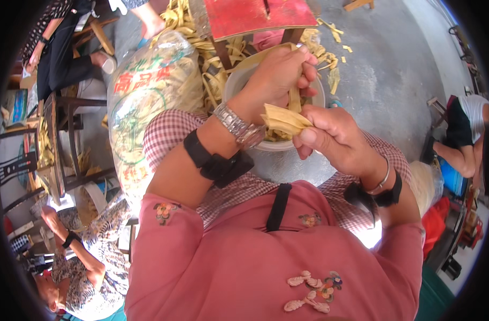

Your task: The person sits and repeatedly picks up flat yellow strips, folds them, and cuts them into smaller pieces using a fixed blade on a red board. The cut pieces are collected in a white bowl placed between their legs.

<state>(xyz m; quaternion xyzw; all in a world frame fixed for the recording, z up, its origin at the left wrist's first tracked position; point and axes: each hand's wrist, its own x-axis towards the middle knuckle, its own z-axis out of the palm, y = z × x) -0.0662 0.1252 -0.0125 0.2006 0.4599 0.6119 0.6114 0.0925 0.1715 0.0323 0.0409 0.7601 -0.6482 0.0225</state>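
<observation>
My left hand point(282, 76), with a metal watch and a black strap at the wrist, is closed on a pale yellow flat strip point(294, 98), which looks like dried plant material. It runs down towards my right hand point(332, 138). That hand pinches a wider, folded yellow piece point(284, 119) between thumb and fingers, its open end pointing left. Both hands are above a white plastic bucket point(318, 90) between my knees. More yellow pieces point(280, 135) lie in the bucket, partly hidden by my hands.
A large clear plastic bag point(154, 92) with printing, full of pale strips, stands left of the bucket. Ahead is a red-topped wooden stool point(260, 18), with yellow strips point(214, 76) heaped around it. Other people sit at the left and far right, near wooden chairs point(70, 132).
</observation>
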